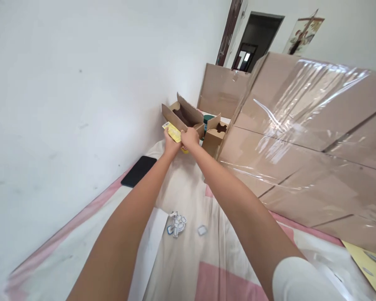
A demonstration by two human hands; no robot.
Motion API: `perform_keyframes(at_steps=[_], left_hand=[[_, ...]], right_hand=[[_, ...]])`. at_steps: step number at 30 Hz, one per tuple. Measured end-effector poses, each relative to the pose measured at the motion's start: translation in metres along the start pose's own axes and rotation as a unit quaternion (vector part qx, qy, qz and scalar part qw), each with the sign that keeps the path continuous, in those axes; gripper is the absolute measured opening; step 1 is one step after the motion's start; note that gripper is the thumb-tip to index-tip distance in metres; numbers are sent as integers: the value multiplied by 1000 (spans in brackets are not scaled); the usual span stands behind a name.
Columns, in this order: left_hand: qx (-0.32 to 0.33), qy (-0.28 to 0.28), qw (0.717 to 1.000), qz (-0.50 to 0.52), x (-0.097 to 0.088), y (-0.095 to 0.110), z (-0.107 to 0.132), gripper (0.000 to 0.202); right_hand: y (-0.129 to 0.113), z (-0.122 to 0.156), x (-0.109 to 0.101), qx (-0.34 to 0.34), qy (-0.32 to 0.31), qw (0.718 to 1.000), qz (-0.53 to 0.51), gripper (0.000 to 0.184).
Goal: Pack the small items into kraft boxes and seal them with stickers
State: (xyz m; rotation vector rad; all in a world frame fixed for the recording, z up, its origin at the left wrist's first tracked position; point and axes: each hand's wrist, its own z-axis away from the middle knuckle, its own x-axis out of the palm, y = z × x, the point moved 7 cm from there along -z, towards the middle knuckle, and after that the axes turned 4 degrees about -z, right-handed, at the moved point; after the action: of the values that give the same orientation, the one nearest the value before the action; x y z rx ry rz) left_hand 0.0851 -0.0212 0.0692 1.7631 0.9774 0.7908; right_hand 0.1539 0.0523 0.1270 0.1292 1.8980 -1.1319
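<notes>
Both arms reach forward to a small yellow packet (173, 132) with a barcode strip at its far end. My left hand (171, 145) grips it from below and the left, thumb along its side. At the packet's right end, my right hand (190, 137) is closed with its fingers curled on the edge. A bit of yellow with red print (184, 149) shows just under the hands; whether it belongs to the packet I cannot tell. Right behind the hands stands an open cardboard box (188, 112) with its flaps up.
A smaller open carton (215, 136) and a green-lidded container (209, 118) stand behind. Large plastic-wrapped cartons (301, 125) form a wall on the right. A dark tablet-like slab (139, 171) lies by the white wall. Small tags (177, 225) and white paper (152, 246) lie on the sheet.
</notes>
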Motion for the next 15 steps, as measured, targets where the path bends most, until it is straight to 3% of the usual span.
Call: perform_keyframes(at_steps=[4, 6, 8, 10, 12, 15], left_hand=[[56, 17, 994, -90, -57, 61, 55, 116], [92, 31, 987, -127, -85, 97, 103, 114], [122, 28, 974, -188, -101, 129, 163, 109], [119, -32, 976, -182, -98, 148, 230, 90], [101, -56, 978, -176, -86, 157, 299, 81], [101, -17, 977, -189, -55, 159, 392, 94]], right_hand=[[-40, 69, -18, -110, -26, 992, -62, 25], [-54, 117, -37, -185, -49, 974, -118, 23], [-52, 170, -64, -220, -77, 955, -185, 24], [-36, 220, -95, -214, -105, 942, -236, 27], [-11, 265, -126, -190, -140, 938, -253, 29], [37, 319, -171, -140, -155, 946, -246, 30]])
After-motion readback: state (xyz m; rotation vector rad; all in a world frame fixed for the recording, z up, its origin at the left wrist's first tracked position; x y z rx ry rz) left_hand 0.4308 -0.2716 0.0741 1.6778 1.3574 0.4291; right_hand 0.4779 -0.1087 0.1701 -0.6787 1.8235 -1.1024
